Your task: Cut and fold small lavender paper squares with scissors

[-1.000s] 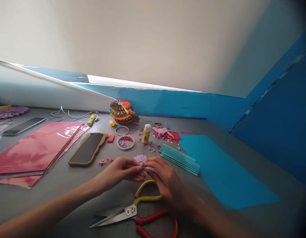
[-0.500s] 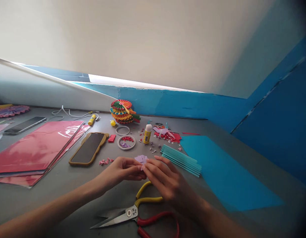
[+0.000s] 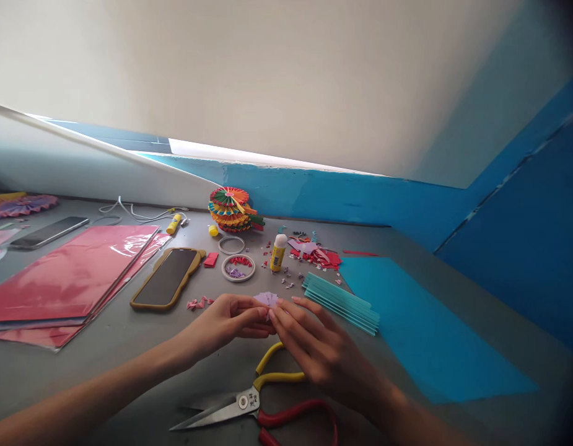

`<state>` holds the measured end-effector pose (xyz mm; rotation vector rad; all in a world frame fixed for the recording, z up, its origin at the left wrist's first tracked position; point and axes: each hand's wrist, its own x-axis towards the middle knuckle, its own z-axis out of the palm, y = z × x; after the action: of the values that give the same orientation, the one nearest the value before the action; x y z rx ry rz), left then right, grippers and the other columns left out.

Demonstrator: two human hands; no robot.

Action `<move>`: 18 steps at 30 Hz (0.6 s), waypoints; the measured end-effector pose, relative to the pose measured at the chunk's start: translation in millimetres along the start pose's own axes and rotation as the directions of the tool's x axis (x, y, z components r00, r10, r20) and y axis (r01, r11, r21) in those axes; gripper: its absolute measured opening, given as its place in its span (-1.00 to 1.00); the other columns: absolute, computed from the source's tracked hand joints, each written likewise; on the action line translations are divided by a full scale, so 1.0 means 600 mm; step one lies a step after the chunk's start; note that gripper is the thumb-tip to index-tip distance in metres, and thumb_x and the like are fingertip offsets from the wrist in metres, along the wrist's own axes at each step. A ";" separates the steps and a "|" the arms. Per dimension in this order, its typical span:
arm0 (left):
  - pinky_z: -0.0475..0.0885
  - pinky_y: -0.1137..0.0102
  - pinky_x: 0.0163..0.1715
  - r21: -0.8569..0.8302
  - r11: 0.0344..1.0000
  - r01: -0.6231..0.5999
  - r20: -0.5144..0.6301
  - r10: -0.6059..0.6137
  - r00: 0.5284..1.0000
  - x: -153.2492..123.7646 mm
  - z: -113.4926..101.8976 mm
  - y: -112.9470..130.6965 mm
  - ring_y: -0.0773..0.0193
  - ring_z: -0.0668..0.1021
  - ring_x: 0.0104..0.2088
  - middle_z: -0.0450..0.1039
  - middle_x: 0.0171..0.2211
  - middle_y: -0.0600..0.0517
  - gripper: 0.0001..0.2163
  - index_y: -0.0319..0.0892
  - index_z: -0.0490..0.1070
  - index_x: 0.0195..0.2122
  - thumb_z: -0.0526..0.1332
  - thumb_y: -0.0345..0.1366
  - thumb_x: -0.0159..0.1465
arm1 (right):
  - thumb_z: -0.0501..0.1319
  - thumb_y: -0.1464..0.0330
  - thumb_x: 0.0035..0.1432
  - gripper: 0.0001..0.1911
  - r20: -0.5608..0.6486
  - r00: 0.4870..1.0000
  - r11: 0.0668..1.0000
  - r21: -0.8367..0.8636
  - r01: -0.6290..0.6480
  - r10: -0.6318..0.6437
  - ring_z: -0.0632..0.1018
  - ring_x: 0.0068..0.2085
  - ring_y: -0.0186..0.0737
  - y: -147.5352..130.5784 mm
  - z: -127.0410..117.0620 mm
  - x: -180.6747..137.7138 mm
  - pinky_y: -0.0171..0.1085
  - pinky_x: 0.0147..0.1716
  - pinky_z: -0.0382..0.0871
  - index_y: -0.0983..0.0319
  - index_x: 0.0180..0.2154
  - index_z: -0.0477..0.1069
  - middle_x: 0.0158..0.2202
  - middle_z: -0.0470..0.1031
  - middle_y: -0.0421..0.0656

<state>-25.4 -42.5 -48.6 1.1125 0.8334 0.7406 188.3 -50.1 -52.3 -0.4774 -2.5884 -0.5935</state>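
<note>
My left hand (image 3: 230,320) and my right hand (image 3: 314,347) meet over the grey table (image 3: 128,365), both pinching a small folded lilac paper piece (image 3: 266,300) at the fingertips. The right hand's other fingers are stretched out. Just below the hands lie yellow-handled scissors (image 3: 249,396) and a red-handled tool (image 3: 300,415). Small pink paper bits (image 3: 197,303) sit left of my left hand.
A phone in a brown case (image 3: 168,277), red paper sheets (image 3: 63,279), a second phone (image 3: 47,231), a glue stick (image 3: 278,252), tape rings with scraps (image 3: 238,267), a stack of coloured paper fans (image 3: 231,209), folded teal strips (image 3: 342,302) and a blue sheet (image 3: 425,328) lie around.
My right hand has opened its outer fingers and shifted slightly down and right while the pinch on the lilac piece stays. The view drifted a little.
</note>
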 end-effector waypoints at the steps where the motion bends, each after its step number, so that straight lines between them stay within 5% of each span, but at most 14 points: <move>1: 0.44 0.33 -0.02 0.004 1.000 -0.010 0.007 0.010 1.000 0.000 0.000 -0.001 0.21 0.61 -0.18 0.59 -0.23 -0.07 -0.74 -0.28 0.53 -0.16 0.29 -0.21 0.21 | -0.02 0.57 0.33 -0.67 -0.003 1.000 1.000 0.019 0.005 -0.005 0.39 0.13 0.02 0.001 0.000 -0.001 -0.03 0.13 0.30 0.52 0.06 0.34 0.03 0.47 0.11; 6: 0.45 0.33 -0.04 0.022 0.999 -0.046 -0.012 0.046 0.999 -0.001 -0.004 0.001 0.21 0.60 -0.18 0.60 -0.24 -0.08 -0.74 -0.29 0.50 -0.15 0.30 -0.22 0.21 | -0.03 0.56 0.34 -0.60 -0.002 0.987 0.927 0.341 -0.153 0.163 0.29 0.19 -0.03 0.009 0.006 -0.005 -0.03 0.15 0.25 0.40 0.18 0.20 0.12 0.36 0.08; 8: 0.45 0.32 -0.05 0.038 0.997 -0.060 -0.023 0.061 0.998 -0.003 -0.002 0.004 0.19 0.60 -0.16 0.59 -0.22 -0.10 -0.75 -0.29 0.48 -0.16 0.28 -0.22 0.22 | -0.02 0.51 0.35 -0.63 0.044 0.925 0.746 0.578 -0.332 0.377 0.31 0.17 -0.08 0.009 0.006 -0.002 -0.08 0.12 0.29 0.28 0.15 0.22 0.12 0.31 0.02; 10: 0.46 0.33 -0.07 0.056 0.996 -0.072 -0.017 0.073 0.997 -0.006 0.003 0.006 0.19 0.60 -0.15 0.59 -0.20 -0.11 -0.76 -0.29 0.47 -0.17 0.27 -0.22 0.24 | -0.02 0.40 0.37 -0.77 0.184 0.810 0.467 0.737 -0.489 0.557 0.43 0.00 -0.16 0.007 0.002 0.006 -0.18 -0.03 0.40 0.21 0.01 0.30 -0.02 0.38 -0.06; 13: 0.48 0.36 -0.10 0.048 0.995 -0.086 0.002 0.086 0.996 -0.010 0.012 0.003 0.22 0.61 -0.18 0.59 -0.21 -0.09 -0.80 -0.26 0.46 -0.19 0.27 -0.24 0.24 | -0.04 0.26 0.40 -0.77 0.398 0.687 0.159 0.787 -0.597 0.608 0.46 -0.29 -0.28 -0.005 -0.005 0.019 -0.32 -0.32 0.39 0.20 -0.23 0.32 -0.31 0.42 -0.20; 18: 0.47 0.35 -0.06 0.004 0.997 -0.079 0.033 0.079 0.996 -0.014 0.021 -0.004 0.20 0.61 -0.17 0.58 -0.23 -0.06 -0.81 -0.27 0.48 -0.19 0.27 -0.25 0.25 | 0.03 0.25 0.37 -0.78 0.469 0.649 0.047 0.788 -0.613 0.599 0.38 -0.36 -0.34 -0.022 -0.010 0.025 -0.38 -0.43 0.25 0.20 -0.30 0.32 -0.39 0.37 -0.27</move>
<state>-18.6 -55.6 -46.5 1.1649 0.7674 0.7838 172.1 -60.6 -44.1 -1.0361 -1.8867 1.1761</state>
